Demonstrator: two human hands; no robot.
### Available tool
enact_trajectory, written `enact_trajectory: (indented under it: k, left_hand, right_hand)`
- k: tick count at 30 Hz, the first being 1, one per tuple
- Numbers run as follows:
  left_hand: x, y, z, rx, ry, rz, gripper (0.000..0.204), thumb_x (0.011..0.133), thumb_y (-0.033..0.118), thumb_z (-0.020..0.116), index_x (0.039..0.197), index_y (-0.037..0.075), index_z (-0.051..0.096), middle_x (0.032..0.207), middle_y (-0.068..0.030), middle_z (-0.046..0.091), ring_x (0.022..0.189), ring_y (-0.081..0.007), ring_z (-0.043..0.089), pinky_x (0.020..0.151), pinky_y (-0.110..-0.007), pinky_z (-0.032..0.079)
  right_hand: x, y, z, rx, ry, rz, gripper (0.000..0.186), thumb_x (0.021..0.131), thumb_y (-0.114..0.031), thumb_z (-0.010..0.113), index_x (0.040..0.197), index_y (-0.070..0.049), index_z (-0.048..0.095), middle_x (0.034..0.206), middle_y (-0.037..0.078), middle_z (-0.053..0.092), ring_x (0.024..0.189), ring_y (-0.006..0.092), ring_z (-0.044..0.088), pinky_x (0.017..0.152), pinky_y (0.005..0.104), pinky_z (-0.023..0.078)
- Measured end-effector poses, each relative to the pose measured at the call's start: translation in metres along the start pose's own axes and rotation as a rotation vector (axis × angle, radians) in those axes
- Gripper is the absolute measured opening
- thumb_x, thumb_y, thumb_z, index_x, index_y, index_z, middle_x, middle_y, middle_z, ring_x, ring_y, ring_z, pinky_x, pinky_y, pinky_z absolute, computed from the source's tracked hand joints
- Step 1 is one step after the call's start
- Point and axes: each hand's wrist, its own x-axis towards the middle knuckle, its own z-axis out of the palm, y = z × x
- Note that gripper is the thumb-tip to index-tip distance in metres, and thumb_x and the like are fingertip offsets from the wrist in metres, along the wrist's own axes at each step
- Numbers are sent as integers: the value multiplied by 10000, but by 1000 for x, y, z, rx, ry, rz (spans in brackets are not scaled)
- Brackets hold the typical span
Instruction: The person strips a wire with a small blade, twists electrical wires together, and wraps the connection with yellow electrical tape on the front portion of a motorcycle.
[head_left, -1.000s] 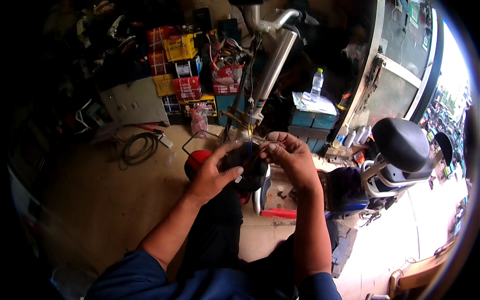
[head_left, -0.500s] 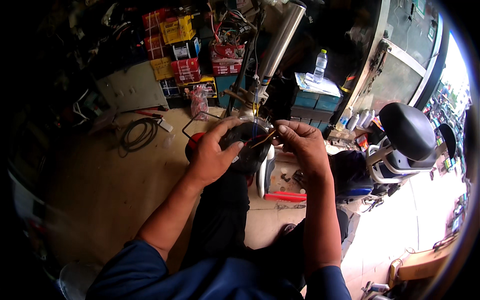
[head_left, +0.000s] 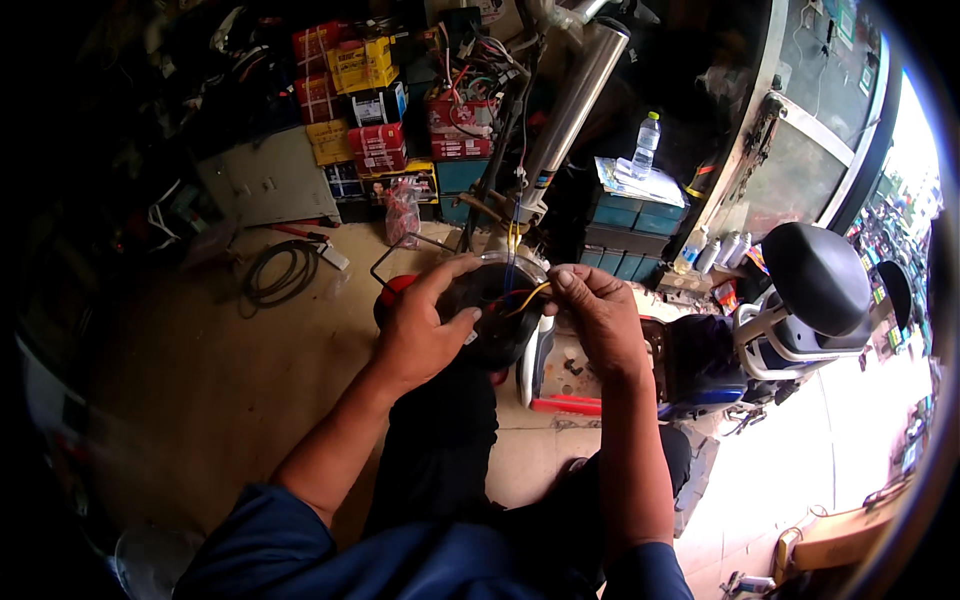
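A round black housing with a clear rim sits above my knee. My left hand grips it from the left, thumb over its near side and fingers along its edge. Between the thumb and forefinger of my right hand is the end of a yellow wire, which curves out of the housing. Blue wires run down into the housing from the metal tube above it. Shadow hides most of the housing's inside.
Stacked red and yellow boxes stand behind. A coiled grey cable lies on the floor to the left. To the right are a scooter seat and a water bottle on blue boxes. A metal tube slopes above the housing.
The whole scene has shifted slightly right and down in the view. The wire at my right fingertips is now more bowed. Both hands keep nearly the same hold.
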Motion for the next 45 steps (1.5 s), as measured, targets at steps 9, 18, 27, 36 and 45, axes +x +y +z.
enact_trajectory:
  k: [9,18,27,36,45]
  left_hand:
    - [-6,-6,-6,186,96,98,473,810,-87,673,1272,3,628,1434,-200,579,1375,-292,536,1137,-364,405]
    - [-4,-4,-10,185,99,71,410,820,-64,669,1223,7,648,1431,-212,577,1386,-328,524,1152,-378,382]
    - [-1,-8,-9,128,128,102,347,848,-22,703,1193,-9,669,1343,-182,638,1261,-290,619,1071,-352,456]
    - [10,2,12,171,187,272,210,897,21,718,1100,-30,719,1055,-146,720,964,-217,691,867,-295,523]
    - [14,5,23,-546,0,-134,146,1029,109,631,1101,29,729,1015,-15,738,883,-73,645,784,-229,514]
  right_hand:
    - [-4,9,4,70,15,39,279,976,-150,726,1191,23,686,1026,83,741,941,159,706,862,296,566]
    - [0,19,14,136,-10,25,283,943,-34,728,1203,47,651,1081,134,735,946,192,721,866,317,585]
    - [-5,10,29,97,-50,-5,270,959,-59,723,1199,49,665,1059,126,756,921,176,723,836,304,587]
    - [-11,9,27,-26,-53,-68,258,960,-62,722,1199,25,675,1067,107,759,927,166,722,851,297,580]
    - [-16,-13,28,-98,-24,-109,305,942,-24,734,1232,41,667,1061,88,752,938,141,709,842,269,567]
